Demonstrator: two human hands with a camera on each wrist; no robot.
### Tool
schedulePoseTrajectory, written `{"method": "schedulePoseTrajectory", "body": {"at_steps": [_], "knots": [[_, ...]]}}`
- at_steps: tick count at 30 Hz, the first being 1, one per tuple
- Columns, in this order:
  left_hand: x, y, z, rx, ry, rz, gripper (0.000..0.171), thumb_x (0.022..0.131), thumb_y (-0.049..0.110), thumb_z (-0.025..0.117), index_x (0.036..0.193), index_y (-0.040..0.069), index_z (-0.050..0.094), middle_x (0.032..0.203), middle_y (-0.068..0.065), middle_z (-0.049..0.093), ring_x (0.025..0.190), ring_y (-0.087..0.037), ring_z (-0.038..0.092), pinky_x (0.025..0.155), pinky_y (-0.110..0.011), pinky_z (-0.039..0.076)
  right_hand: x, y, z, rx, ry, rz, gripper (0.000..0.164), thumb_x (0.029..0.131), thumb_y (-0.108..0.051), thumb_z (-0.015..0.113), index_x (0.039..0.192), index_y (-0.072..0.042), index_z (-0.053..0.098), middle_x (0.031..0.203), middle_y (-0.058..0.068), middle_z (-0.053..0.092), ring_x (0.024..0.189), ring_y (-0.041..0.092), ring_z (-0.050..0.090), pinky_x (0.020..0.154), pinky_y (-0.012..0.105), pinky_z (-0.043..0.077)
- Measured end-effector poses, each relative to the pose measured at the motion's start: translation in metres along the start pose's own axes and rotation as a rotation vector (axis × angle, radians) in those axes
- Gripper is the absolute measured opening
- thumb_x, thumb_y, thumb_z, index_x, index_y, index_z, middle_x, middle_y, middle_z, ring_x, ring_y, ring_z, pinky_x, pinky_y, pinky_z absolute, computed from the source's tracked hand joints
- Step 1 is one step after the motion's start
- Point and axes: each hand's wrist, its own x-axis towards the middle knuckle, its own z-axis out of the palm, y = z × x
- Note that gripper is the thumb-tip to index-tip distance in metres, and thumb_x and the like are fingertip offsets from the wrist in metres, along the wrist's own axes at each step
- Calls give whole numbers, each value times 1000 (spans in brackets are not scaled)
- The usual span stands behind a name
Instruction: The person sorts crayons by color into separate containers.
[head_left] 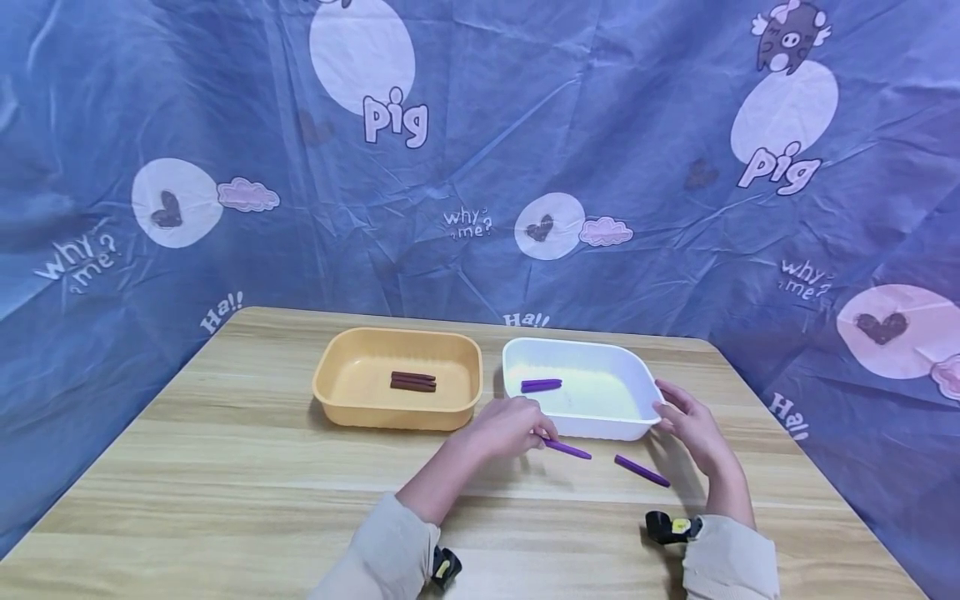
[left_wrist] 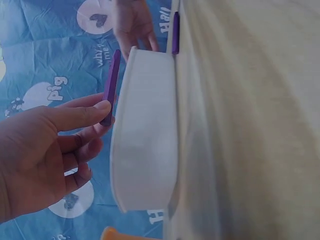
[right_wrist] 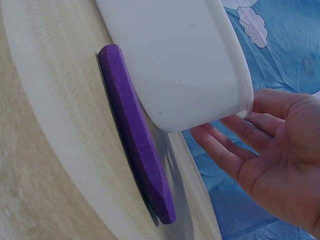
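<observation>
Between thumb and fingers, my left hand (head_left: 510, 427) pinches a purple crayon (left_wrist: 112, 85), held above the table at the near side of a white plastic tray (head_left: 600, 427). My right hand (head_left: 697, 425) touches that tray's right end, its fingers fairly straight against the rim and outer wall. On the wood, just in front of the tray's near right corner, lies another purple crayon (right_wrist: 135, 132). Inside the white tray, purple crayons (head_left: 541, 385) rest side by side toward the left. Dark brown crayons (head_left: 412, 382) lie in a yellow-orange tray (head_left: 397, 418) to the left.
The trays stand side by side with a narrow gap, near the back of the wooden table (head_left: 225, 483). A blue printed cloth (head_left: 465, 167) hangs behind and around the table. Each wrist carries a black strapped device (head_left: 672, 527) by the sleeve.
</observation>
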Motion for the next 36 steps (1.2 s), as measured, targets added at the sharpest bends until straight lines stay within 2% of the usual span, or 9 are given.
{"method": "schedulePoseTrajectory", "body": {"at_steps": [6,15,24,29,36], "knots": [[8,0,-10,-32,3,12,21,82,17,69,99,29,73,82,15,64,75,1,54,55,-13,40,1,1,1,0,1,-5,58,99,-16,42,142,8,14,143,32,17,97,-6,48,86,23,46],[21,-4,-25,-16,0,-6,20,83,19,69,101,28,73,82,14,64,80,-3,55,64,-16,42,1,2,2,7,6,-11,58,98,-16,43,142,10,14,142,33,17,95,-7,48,81,17,46],[34,-13,-36,-39,7,-71,19,84,19,67,100,28,73,73,15,59,76,-5,51,54,-18,38,2,-1,2,-5,4,2,58,99,-17,42,142,9,14,142,32,18,96,-7,47,85,22,46],[41,-18,-36,-38,35,-112,18,85,19,67,99,27,73,78,14,62,78,-6,53,56,-20,40,3,-1,3,0,2,6,58,99,-17,42,142,9,14,142,32,18,96,-8,46,83,19,46],[57,-24,-27,-15,83,-174,17,85,20,67,99,27,73,83,10,64,78,-10,53,57,-22,40,3,-3,3,-6,4,3,58,99,-17,42,142,9,13,142,32,18,94,-9,46,82,18,46]]}}
